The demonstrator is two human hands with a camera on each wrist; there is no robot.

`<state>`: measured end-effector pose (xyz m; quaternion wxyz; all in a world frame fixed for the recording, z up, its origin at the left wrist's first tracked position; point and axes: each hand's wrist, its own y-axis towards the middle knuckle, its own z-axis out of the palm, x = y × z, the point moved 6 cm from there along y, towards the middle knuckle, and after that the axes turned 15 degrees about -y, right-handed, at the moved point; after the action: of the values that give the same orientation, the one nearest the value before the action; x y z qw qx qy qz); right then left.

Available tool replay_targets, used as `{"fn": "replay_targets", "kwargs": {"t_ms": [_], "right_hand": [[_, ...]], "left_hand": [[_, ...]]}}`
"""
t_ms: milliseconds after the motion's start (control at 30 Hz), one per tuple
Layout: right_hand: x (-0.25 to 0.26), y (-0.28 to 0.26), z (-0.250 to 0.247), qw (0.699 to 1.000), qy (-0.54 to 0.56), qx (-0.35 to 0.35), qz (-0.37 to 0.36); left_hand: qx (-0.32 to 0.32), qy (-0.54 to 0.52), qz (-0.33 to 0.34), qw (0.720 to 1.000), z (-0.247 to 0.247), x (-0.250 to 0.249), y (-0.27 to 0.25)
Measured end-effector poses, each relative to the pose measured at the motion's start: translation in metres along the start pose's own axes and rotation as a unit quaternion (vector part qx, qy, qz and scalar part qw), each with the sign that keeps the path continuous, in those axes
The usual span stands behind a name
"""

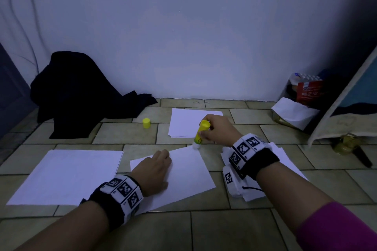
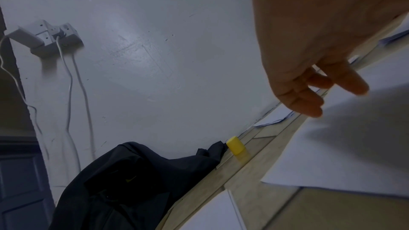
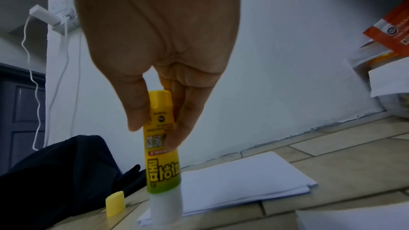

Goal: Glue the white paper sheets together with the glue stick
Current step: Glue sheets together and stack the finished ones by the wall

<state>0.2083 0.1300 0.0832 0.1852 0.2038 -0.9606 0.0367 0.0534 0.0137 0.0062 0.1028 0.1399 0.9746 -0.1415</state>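
Observation:
A white paper sheet [image 1: 187, 177] lies on the tiled floor in front of me. My left hand [image 1: 155, 167] presses flat on its left half, fingers straight. My right hand [image 1: 216, 130] pinches the yellow glue stick [image 1: 201, 134], uncapped, tip down at the sheet's far right corner. In the right wrist view the thumb and fingers clasp the glue stick [image 3: 160, 156] near its upper end. Its yellow cap [image 1: 146, 123] stands on the floor further back. More white sheets lie in a stack [image 1: 187, 122] behind, a pile [image 1: 67, 175] at left and another pile [image 1: 285, 161] under my right wrist.
A dark garment [image 1: 81, 96] is heaped against the white wall at back left. Bags and a red packet [image 1: 308, 91] sit at back right beside a leaning board [image 1: 346, 104]. A wall socket with cables [image 2: 53, 38] shows in the left wrist view.

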Motion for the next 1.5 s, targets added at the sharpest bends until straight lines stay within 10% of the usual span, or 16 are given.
{"fn": "replay_targets", "kwargs": {"t_ms": [1033,1500], "right_hand": [[0.007,-0.045,0.017,0.964,-0.183,0.188,-0.051],[-0.004,-0.011,0.01,0.999,0.027,-0.01,0.026]], "left_hand": [[0.033,0.02,0.008,0.999,0.004,0.002,0.008],[0.013,0.045,-0.02,0.999,0.002,0.003,-0.002]]}}
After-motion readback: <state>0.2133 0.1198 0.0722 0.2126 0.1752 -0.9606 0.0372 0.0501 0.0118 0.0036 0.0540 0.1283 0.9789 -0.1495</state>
